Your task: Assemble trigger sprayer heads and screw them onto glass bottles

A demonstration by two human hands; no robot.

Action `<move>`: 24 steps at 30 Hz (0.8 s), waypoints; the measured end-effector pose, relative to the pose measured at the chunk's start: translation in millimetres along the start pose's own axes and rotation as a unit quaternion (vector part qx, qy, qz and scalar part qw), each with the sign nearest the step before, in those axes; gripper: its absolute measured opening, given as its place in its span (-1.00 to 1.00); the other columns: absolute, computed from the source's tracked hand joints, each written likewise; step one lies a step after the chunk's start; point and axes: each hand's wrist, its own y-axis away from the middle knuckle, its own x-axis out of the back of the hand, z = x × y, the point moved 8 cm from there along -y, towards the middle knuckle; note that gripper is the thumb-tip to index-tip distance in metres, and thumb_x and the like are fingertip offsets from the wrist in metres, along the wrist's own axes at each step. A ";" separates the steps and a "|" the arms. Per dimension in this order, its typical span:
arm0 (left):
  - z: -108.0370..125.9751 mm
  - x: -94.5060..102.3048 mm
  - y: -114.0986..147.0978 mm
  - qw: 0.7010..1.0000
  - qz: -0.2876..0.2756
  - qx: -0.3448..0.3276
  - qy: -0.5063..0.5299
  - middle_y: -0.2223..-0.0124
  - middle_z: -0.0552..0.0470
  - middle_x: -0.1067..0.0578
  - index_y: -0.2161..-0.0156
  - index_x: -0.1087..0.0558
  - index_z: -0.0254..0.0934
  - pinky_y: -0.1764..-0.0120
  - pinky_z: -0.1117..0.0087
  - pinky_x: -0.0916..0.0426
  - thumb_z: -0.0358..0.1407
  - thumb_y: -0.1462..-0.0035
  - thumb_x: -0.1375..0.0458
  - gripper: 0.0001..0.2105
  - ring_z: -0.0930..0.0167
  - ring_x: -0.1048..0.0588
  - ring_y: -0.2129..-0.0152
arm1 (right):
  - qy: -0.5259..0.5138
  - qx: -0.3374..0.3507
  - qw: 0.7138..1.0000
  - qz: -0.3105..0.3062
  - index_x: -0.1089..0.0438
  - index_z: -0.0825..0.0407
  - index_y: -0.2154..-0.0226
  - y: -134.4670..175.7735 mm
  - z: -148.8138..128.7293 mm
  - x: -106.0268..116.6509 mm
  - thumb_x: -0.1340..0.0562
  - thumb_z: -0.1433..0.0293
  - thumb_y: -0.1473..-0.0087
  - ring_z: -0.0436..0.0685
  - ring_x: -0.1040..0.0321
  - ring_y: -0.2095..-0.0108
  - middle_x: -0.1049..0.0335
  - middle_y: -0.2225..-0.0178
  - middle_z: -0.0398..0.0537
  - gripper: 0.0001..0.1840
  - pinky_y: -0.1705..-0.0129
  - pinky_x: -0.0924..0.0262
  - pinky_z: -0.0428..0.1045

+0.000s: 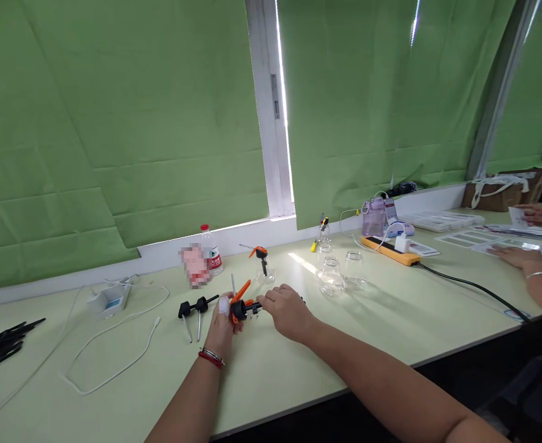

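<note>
My left hand (221,329) is closed around a black-and-orange trigger spray head (238,309), held above the table with its orange lever pointing up. From the right, the fingers of my right hand (288,312) are pinched on the black stem of the same head. Just behind my hands, a small glass jar (266,278) carries a similar black-and-orange head (261,252). Beside my left hand lie black caps (201,304) with thin pale tubes. My fingers partly hide the held piece.
Several clear glass jars (331,277) stand to the right, near an orange power strip (390,251). A water bottle (216,252) stands at the back. White cable (114,332) and black strips (3,346) lie left. Another person's hands (517,257) handle papers at far right.
</note>
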 end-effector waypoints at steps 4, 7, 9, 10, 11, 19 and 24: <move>28.1 6.6 4.9 0.981 0.046 -0.176 -0.069 0.27 0.02 -0.36 -0.04 -0.15 -0.22 0.47 0.40 -0.32 -0.04 -0.09 0.02 -0.54 0.46 -0.38 0.50 | -0.155 -0.074 0.985 0.008 -0.36 0.06 0.29 2.2 16.4 21.1 0.06 0.44 -0.19 0.03 -0.19 0.42 -0.33 0.44 -0.07 -0.71 0.33 0.01 -0.06; 33.6 -7.9 10.4 0.970 -0.023 -0.215 -0.109 0.18 -0.04 -0.34 -0.11 -0.10 -0.22 0.34 0.31 -0.35 -0.12 -0.04 -0.05 -0.47 0.39 -0.41 0.37 | -0.258 -0.129 0.957 -0.016 -0.35 0.05 0.40 3.2 28.4 18.5 0.04 0.38 -0.19 0.00 -0.15 0.48 -0.28 0.50 -0.12 -0.70 0.43 0.03 -0.10; 26.7 -18.2 11.9 0.973 -0.070 -0.178 -0.127 0.26 0.01 -0.36 -0.10 -0.11 -0.22 0.38 0.35 -0.34 -0.17 -0.01 -0.10 -0.47 0.43 -0.40 0.44 | -0.318 -0.172 0.932 -0.030 -0.35 0.06 0.42 4.2 37.7 7.3 0.03 0.33 -0.19 -0.02 -0.10 0.53 -0.22 0.55 -0.15 -0.69 0.48 0.05 -0.11; 21.2 -21.4 12.0 0.977 -0.081 -0.146 -0.129 0.32 0.06 -0.35 -0.06 -0.15 -0.22 0.45 0.40 -0.32 -0.18 0.00 -0.12 -0.50 0.47 -0.38 0.51 | -0.350 -0.191 0.916 -0.039 -0.36 0.06 0.42 4.7 42.0 -0.8 0.02 0.31 -0.18 -0.03 -0.08 0.54 -0.19 0.56 -0.15 -0.69 0.50 0.05 -0.12; 15.5 -23.3 11.8 0.982 -0.086 -0.113 -0.129 0.38 0.11 -0.34 -0.02 -0.19 -0.23 0.52 0.45 -0.28 -0.19 0.02 -0.14 -0.53 0.51 -0.33 0.59 | -0.382 -0.209 0.899 -0.054 -0.36 0.07 0.42 5.3 45.5 -10.4 0.02 0.30 -0.17 -0.04 -0.06 0.56 -0.17 0.56 -0.16 -0.68 0.52 0.06 -0.12; -6.3 -30.1 9.6 0.986 -0.131 0.028 -0.098 0.52 0.21 -0.23 0.17 -0.31 -0.28 0.67 0.56 -0.10 -0.19 0.09 -0.20 -0.64 0.59 -0.20 0.70 | -0.554 -0.296 0.761 -0.163 -0.35 0.11 0.53 13.7 55.9 -72.7 -0.07 0.29 -0.09 -0.11 0.12 0.69 -0.03 0.70 -0.26 -0.70 0.63 0.17 -0.14; -18.8 -27.5 10.1 0.972 -0.151 0.104 -0.148 0.60 0.26 -0.16 0.28 -0.30 -0.27 0.73 0.53 -0.04 -0.11 0.07 -0.18 -0.69 0.59 -0.12 0.79 | -0.591 -0.315 0.733 -0.120 -0.34 0.10 0.49 21.6 60.6 -89.2 -0.11 0.28 -0.07 -0.13 0.12 0.71 -0.12 0.67 -0.25 -0.75 0.66 0.20 -0.15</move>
